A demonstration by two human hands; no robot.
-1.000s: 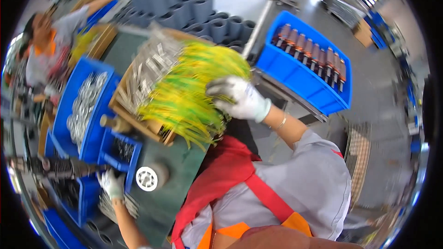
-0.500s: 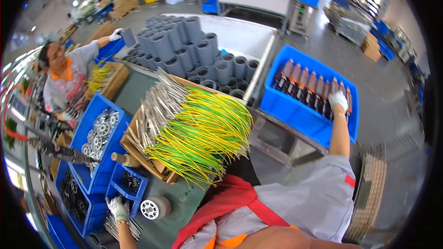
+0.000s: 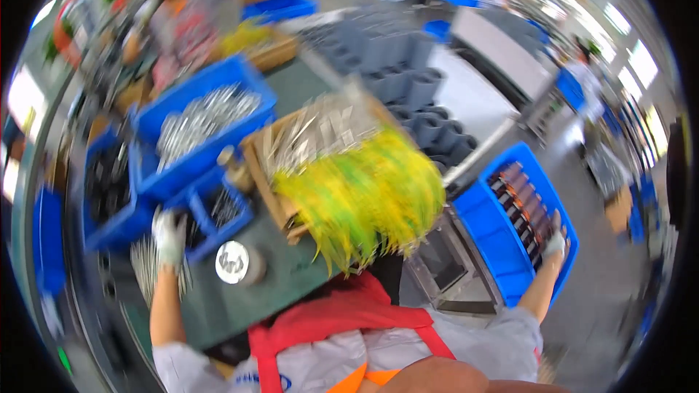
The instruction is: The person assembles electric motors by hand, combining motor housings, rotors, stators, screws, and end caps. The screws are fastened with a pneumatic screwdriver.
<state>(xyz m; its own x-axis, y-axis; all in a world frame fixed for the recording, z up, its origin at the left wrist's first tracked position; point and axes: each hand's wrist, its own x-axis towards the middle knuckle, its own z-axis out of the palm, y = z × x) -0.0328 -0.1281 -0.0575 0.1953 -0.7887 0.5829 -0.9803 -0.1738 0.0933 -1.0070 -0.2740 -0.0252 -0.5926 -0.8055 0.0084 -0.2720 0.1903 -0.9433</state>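
Observation:
My left hand (image 3: 169, 239), in a white glove, is over the bench beside a small divided blue bin (image 3: 211, 236) of dark small parts. Thin metal rods (image 3: 144, 266) lie just beneath and beside it. Motion smears its fingers, so its grip cannot be told. On the right, my gloved right hand (image 3: 556, 241) has its fingers stretched out at the end of a row of brown cylindrical parts with orange bands (image 3: 526, 200), inside a blue crate (image 3: 477, 211). A grey cylinder with a pale round end (image 3: 233, 262) stands on the bench between my arms.
A box of yellow-green wires (image 3: 364, 196) with silvery ends sits mid-bench. Beyond it, grey tubes (image 3: 422, 87) fill a white-walled bin. Blue bins hold silvery round parts (image 3: 207, 120) and black parts (image 3: 109, 175). A co-worker (image 3: 182, 29) is at the far left.
The view has swung, so the bench and crate appear shifted and blurred. My right hand's fingers now reach upward along the crate's near-right side. My left hand stays near the small bin and rods.

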